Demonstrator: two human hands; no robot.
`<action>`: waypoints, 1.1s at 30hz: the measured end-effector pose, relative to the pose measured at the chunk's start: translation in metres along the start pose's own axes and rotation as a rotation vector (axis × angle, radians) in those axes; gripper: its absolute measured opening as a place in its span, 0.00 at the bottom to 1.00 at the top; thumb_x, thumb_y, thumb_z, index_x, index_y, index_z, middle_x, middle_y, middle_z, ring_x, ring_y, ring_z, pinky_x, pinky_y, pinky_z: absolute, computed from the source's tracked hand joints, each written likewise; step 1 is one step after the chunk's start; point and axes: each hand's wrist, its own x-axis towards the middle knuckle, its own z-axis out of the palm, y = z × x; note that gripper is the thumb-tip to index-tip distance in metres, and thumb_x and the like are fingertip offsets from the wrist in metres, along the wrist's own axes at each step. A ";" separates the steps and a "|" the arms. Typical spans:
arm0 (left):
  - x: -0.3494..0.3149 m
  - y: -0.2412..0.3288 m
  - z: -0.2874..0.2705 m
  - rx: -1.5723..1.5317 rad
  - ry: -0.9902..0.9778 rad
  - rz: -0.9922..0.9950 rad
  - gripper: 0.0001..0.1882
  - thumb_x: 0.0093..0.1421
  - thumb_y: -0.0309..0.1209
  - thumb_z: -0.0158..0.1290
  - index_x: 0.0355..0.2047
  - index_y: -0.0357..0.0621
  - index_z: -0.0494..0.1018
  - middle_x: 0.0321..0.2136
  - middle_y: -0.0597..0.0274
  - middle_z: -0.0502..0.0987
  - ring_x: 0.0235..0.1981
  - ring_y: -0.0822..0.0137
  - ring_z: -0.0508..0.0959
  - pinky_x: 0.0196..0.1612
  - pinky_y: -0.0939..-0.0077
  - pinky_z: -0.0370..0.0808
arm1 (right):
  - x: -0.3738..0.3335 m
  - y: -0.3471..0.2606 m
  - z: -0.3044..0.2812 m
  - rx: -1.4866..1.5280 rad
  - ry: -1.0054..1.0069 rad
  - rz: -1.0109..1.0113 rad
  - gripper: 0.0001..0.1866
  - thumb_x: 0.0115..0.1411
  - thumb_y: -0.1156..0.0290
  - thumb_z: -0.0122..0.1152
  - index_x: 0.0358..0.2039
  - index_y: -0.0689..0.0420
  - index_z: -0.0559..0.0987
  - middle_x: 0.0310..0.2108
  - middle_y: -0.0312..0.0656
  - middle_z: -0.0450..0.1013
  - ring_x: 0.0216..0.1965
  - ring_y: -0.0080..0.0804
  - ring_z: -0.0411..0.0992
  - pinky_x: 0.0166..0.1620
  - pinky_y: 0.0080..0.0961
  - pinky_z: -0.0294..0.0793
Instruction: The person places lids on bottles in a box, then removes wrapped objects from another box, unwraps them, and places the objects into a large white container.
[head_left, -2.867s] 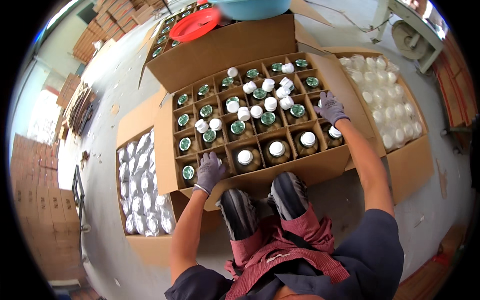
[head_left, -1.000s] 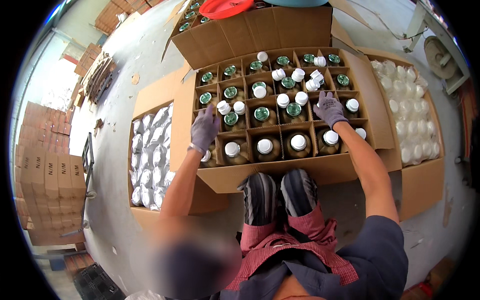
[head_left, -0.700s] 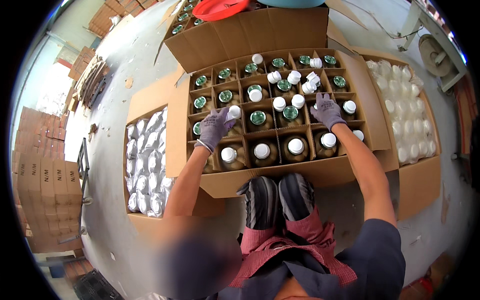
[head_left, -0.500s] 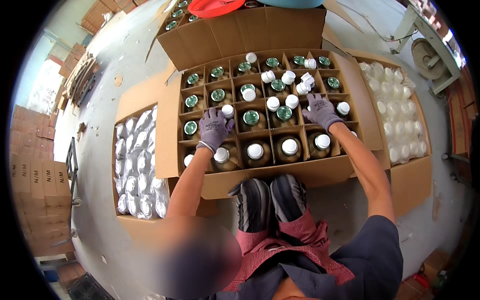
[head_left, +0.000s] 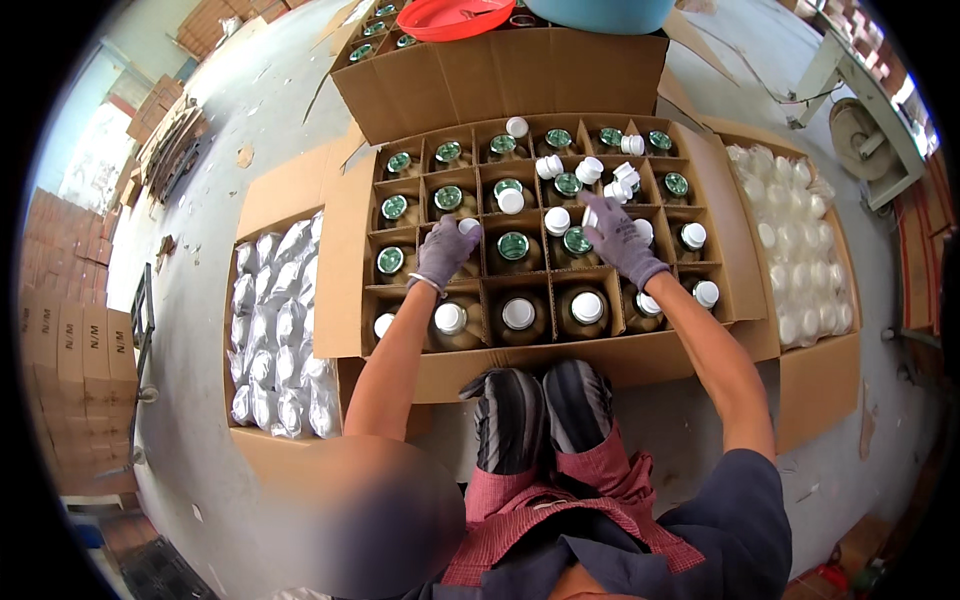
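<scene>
Both my hands wear grey-purple gloves and reach over an open, divided carton (head_left: 440, 365) of large bottles. My left hand (head_left: 443, 252) is closed at the fingertips on a white cap (head_left: 469, 227), at the left of the third row. Further right, my right hand (head_left: 624, 243) pinches another white cap, mostly hidden by its fingers, beside a bottle with a green seal (head_left: 577, 241). A loose white cap (head_left: 557, 221) rests next to that bottle. The nearest row of bottles has white caps (head_left: 517, 314); many farther ones show green seals (head_left: 448, 198).
At the left lies a box of silver-wrapped pieces (head_left: 287, 325), at the right a box of bagged white caps (head_left: 800, 255). Behind stands another carton (head_left: 500, 85) of bottles, with a red basin (head_left: 455, 18) and a blue tub (head_left: 600, 12) on top. Loose caps (head_left: 620, 185) lie on the dividers.
My right hand has shifted left from the bottle it covered, and a white cap now shows there. My left hand stays near the same cap. The view has shifted slightly.
</scene>
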 end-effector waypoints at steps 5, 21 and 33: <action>-0.006 0.028 0.001 0.051 0.167 0.037 0.25 0.53 0.47 0.59 0.41 0.41 0.69 0.35 0.49 0.79 0.41 0.48 0.78 0.43 0.58 0.73 | -0.009 -0.010 0.016 -0.170 -0.140 0.165 0.26 0.52 0.58 0.65 0.47 0.55 0.66 0.44 0.47 0.71 0.46 0.45 0.70 0.54 0.39 0.64; -0.018 -0.126 -0.033 0.146 0.182 0.216 0.32 0.55 0.35 0.56 0.55 0.34 0.56 0.47 0.31 0.63 0.47 0.34 0.69 0.51 0.51 0.71 | 0.011 -0.038 0.025 -0.666 -0.452 0.364 0.37 0.49 0.44 0.65 0.50 0.56 0.66 0.46 0.48 0.71 0.48 0.43 0.73 0.56 0.51 0.59; 0.005 0.092 -0.023 0.365 0.105 0.467 0.25 0.56 0.38 0.54 0.54 0.50 0.65 0.44 0.47 0.72 0.44 0.50 0.77 0.45 0.55 0.76 | 0.048 -0.035 0.030 -0.562 -0.294 0.063 0.26 0.52 0.60 0.62 0.50 0.52 0.69 0.43 0.46 0.70 0.41 0.42 0.74 0.41 0.36 0.73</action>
